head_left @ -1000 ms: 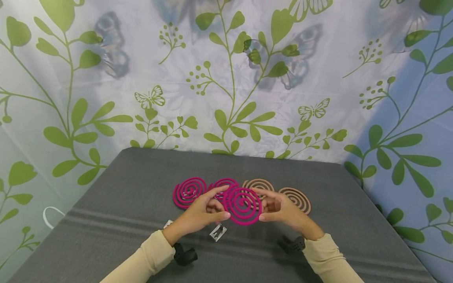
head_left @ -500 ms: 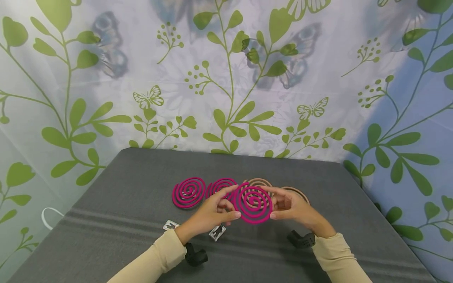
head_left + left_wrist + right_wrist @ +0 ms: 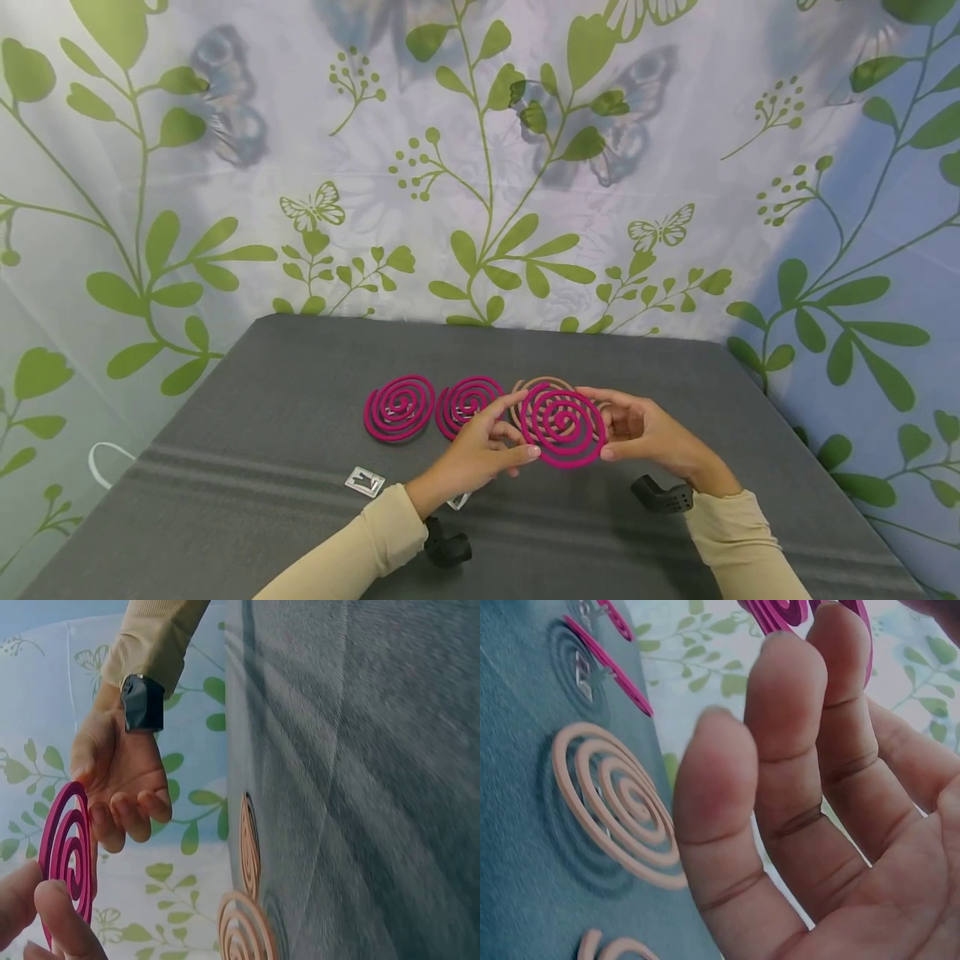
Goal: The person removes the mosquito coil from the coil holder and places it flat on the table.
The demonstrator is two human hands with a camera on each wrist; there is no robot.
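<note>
On the left of the grey table [image 3: 300, 358], the leftmost pink spiral coil [image 3: 402, 403] sat over a small metal piece, and the second pink spiral coil [image 3: 469, 402] lay beside it in the same fashion, so both looked finished with. Nearer the person, one flat cut-out metal stand [image 3: 365, 481] lay loose, and another loose stand [image 3: 459, 501] showed only in part below the left wrist; both appeared unused. The left hand [image 3: 480, 450] pinched the left edge of the held pink coil [image 3: 564, 421] between thumb and fingers. That coil hung tilted above the table — not yet set down, so its part of the work seemed unfinished. Behind it, the nearer tan coil [image 3: 636, 799] looked raised over metal too; what lay under the farther tan coil [image 3: 250, 855] could not be told. The right hand [image 3: 656, 433] pinched the opposite edge, its other fingers loosely bent. Compared with a second earlier, both hands and the held coil had shifted rightward — uncovering the second pink coil and the left loose stand, while mostly hiding the farther tan coil from the head view.
</note>
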